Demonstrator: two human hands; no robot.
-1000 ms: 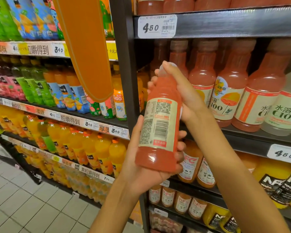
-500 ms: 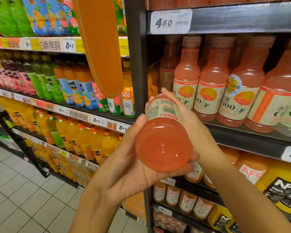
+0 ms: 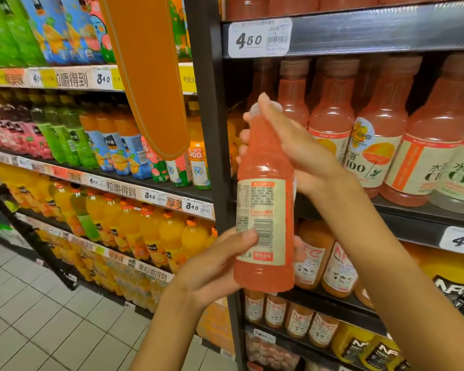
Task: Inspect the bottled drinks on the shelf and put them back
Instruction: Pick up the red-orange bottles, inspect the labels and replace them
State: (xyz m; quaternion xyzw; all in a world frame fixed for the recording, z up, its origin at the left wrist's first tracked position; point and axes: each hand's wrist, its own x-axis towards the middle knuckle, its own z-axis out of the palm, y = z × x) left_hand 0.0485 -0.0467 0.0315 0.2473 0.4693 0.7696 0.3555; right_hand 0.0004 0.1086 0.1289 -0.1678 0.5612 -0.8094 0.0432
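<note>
I hold a pink-orange drink bottle (image 3: pixel 265 210) upright in front of the shelf post, its back label with the barcode facing me. My left hand (image 3: pixel 214 266) grips its lower part, thumb across the label near the barcode. My right hand (image 3: pixel 287 145) grips the neck and cap from the right. Behind it, a row of the same pink bottles (image 3: pixel 378 145) stands on the dark shelf (image 3: pixel 413 215), with a gap at the row's left end.
A black upright post (image 3: pixel 212 129) splits the shelving. To the left stand shelves of green, blue and orange juice bottles (image 3: pixel 97 145). An orange hanging sign (image 3: pixel 148 70) dangles at upper left. NFC juice bottles (image 3: pixel 316 261) fill the shelf below. Tiled floor (image 3: pixel 38 317) lies lower left.
The bottle was tipped with its base toward me half a second ago; both hands have turned it back upright, label facing me.
</note>
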